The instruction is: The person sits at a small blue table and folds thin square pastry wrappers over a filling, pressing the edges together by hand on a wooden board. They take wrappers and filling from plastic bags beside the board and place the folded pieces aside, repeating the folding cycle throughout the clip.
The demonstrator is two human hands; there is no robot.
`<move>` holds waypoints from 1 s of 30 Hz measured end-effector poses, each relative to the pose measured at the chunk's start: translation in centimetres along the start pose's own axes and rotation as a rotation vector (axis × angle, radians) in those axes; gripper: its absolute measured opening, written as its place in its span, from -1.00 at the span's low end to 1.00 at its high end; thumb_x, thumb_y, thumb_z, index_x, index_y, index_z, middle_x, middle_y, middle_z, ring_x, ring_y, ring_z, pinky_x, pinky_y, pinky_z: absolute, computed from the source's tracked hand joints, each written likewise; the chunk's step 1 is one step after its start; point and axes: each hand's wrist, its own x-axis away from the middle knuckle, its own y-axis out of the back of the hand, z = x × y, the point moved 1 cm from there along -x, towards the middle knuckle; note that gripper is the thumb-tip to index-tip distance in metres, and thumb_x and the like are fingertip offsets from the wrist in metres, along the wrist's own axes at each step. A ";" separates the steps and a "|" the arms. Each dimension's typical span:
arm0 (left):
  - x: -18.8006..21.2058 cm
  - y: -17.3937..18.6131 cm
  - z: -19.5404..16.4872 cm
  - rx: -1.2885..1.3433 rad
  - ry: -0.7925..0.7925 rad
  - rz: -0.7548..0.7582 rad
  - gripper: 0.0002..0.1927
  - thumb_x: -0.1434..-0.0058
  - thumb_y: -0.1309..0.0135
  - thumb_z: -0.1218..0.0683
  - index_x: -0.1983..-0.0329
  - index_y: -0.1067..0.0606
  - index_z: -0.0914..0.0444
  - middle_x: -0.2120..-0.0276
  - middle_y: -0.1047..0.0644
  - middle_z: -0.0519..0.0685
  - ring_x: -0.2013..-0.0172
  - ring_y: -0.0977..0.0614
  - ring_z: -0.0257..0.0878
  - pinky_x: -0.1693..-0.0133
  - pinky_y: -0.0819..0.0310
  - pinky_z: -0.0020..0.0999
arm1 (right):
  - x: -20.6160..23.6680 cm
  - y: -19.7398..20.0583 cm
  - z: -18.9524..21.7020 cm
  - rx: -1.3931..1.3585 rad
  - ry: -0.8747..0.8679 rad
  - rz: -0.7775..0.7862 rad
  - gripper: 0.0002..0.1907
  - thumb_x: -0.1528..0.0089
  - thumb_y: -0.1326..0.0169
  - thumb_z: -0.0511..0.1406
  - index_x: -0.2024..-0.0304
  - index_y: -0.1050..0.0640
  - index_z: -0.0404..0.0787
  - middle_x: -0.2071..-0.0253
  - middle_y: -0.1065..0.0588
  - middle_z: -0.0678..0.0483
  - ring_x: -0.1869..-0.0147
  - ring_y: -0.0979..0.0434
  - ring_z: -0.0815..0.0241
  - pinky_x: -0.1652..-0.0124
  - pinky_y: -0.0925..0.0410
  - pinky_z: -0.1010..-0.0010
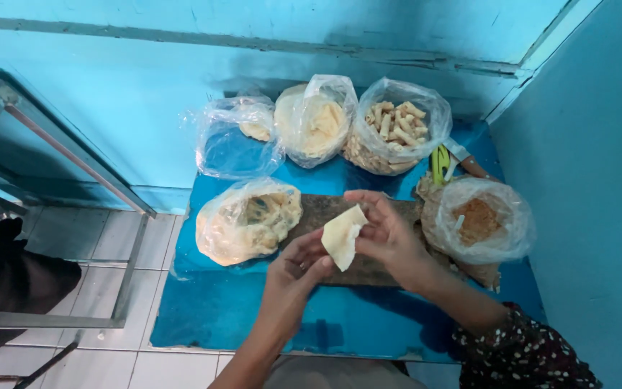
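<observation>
Hands meet over the dark board [368, 238] on the blue worktop [253, 310]: left hand [296, 270] and right hand [390, 234] both have fingers pinched on a pale, folded dough wrapper [343, 235], and I'd say keep the pinch light so it doesn't tear. Clear bags ring it, one of pale sheets [248, 220] at left, one near-empty [237, 137], one of flat rounds [316, 122] and one of rolled sticks [396, 130] along the wall, and one of brownish crumbs [478, 220] at right. No labels that I can see.

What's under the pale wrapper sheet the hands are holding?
Under the pale wrapper sheet, held by the left hand and right hand, lies a dark wooden board on the blue table. The hands cover the board's middle.
</observation>
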 end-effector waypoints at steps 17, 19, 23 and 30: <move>-1.5 -2.7 2.2 0.337 -0.068 -0.024 -0.30 -0.16 -0.12 0.36 -0.39 -0.23 0.32 -0.12 -0.50 -0.01 -0.11 -0.57 -0.31 -0.11 -0.47 -0.41 | 0.4 0.6 1.7 0.862 0.261 -0.104 -0.59 -0.17 -0.23 -0.47 -0.05 -0.67 -0.01 0.14 -0.49 0.08 0.18 -0.63 0.16 0.24 -0.50 0.40; -1.3 -2.9 2.7 0.252 -0.105 -0.041 -0.26 -0.16 -0.11 0.40 -0.41 -0.19 0.31 -0.12 -0.52 0.04 -0.07 -0.60 -0.28 -0.07 -0.50 -0.40 | 0.2 0.2 1.9 0.717 0.044 -0.078 -0.66 -0.26 -0.21 -0.42 -0.06 -0.68 0.00 0.21 -0.53 0.06 0.21 -0.66 0.10 0.26 -0.50 0.35; -1.3 -2.3 3.2 0.098 -0.122 -0.106 -0.27 -0.18 -0.03 0.42 -0.44 -0.18 0.30 -0.08 -0.59 0.13 -0.01 -0.67 -0.26 0.04 -0.58 -0.44 | 1.4 -1.1 2.8 1.216 0.623 -0.116 -0.47 0.01 -0.28 -0.43 -0.04 -0.61 -0.11 0.04 -0.51 -0.02 0.01 -0.60 -0.09 0.10 -0.46 0.24; -0.7 -1.4 3.1 -0.016 -0.109 -0.090 -0.23 -0.18 -0.13 0.38 -0.46 -0.17 0.26 0.01 -0.62 0.14 0.09 -0.67 -0.26 0.15 -0.60 -0.43 | -0.5 1.9 0.4 0.680 0.210 -0.091 -0.60 -0.18 -0.19 -0.44 -0.09 -0.56 -0.13 0.12 -0.65 0.09 0.06 -0.65 0.18 0.07 -0.48 0.38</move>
